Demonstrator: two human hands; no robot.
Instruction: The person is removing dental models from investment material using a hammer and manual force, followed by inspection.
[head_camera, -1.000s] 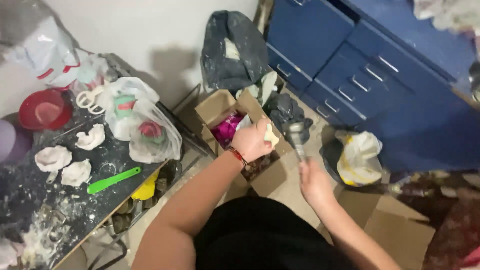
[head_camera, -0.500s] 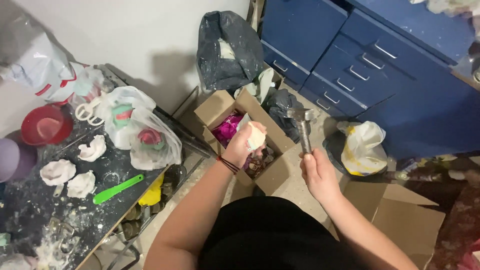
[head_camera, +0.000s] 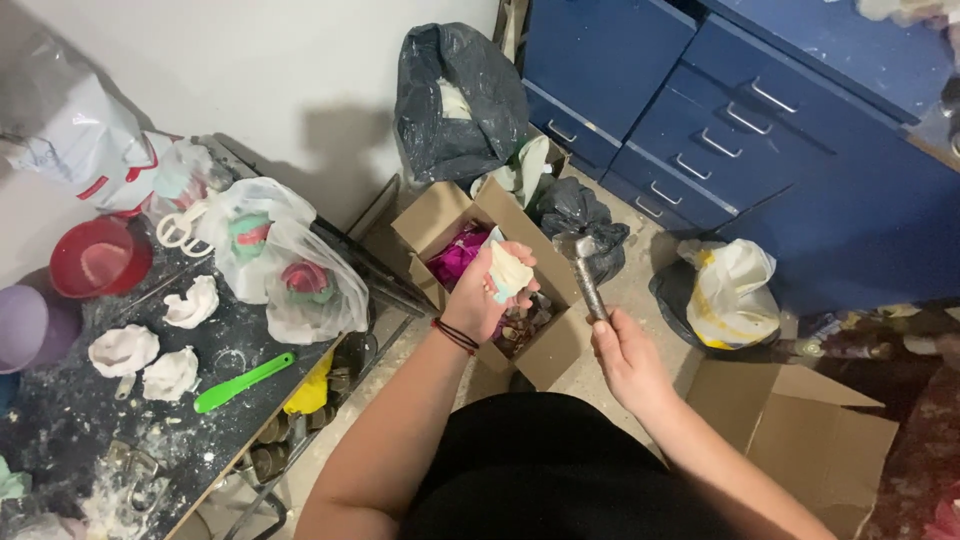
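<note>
The left hand (head_camera: 478, 300) grips a pale, lumpy plaster cast (head_camera: 508, 272) above an open cardboard box (head_camera: 535, 345). Just beside it, the right hand (head_camera: 625, 355) clasps a small grey metal hammer (head_camera: 585, 272), head up.

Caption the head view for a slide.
Left hand holds a white plaster piece over an open cardboard box; right hand grips a hammer.

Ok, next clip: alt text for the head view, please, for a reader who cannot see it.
Seen from above, a person's left hand holds a white plaster piece over an open cardboard box while the right hand grips a hammer beside it. A dusty worktable with plaster casts stands left; blue drawers lie ahead.
</note>
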